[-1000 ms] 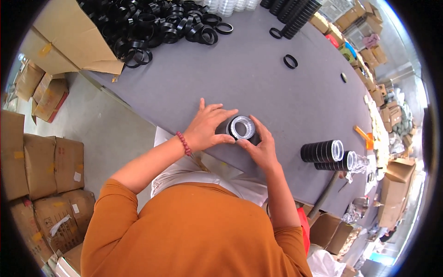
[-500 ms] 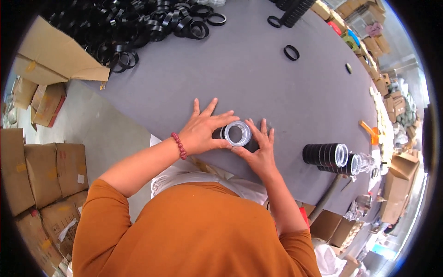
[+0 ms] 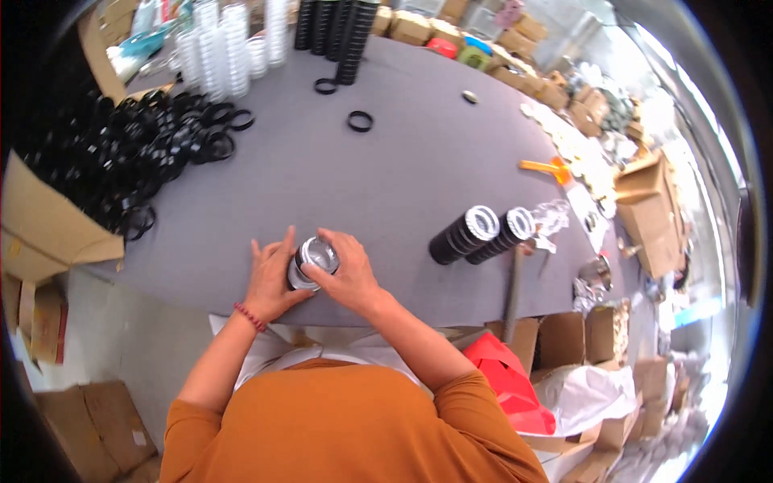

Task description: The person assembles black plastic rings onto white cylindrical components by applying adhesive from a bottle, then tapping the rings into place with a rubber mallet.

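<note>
Left hand cupped, right hand curled opposite, both forearms bare, angled inward

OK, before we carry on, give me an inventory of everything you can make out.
table: one, grey, across the middle
round piece: one, clear-topped, near table edge
loose black rings: too many to count, black, piled at left
separate ring: two like it, black, far middle
tall dark stacks: several, black, far edge
clear stacks: several, clear, far left
short stacks: two, black with clear tops, right
small disc: one, colour unclear, far right
orange tool: one, orange, right
red bag: one, red, lower right
cardboard boxes: many, brown, around the table
bracelet: one, red, left wrist
left hand, right hand: two hands, bare, around the round piece
</note>
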